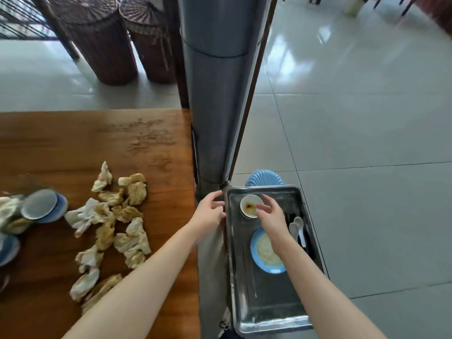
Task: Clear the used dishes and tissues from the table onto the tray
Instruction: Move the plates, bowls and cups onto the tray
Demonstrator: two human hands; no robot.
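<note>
Right hand hovers over the tray, fingers loosely apart, thumb at the white bowl. Left hand curls its fingers by the tray's left edge; grip unclear.

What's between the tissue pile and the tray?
Head view: bare table, then the left hand and a grey cloth strip along the left rim of the tray.

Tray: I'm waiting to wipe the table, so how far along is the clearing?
Done: a blue plate, two white spoons and a small white bowl sit in the tray. In hand: the right hand is at that bowl's rim, the left hand at the tray's left edge; whether either grips is unclear. Left: many crumpled tissues and some dishes on the table.
</note>
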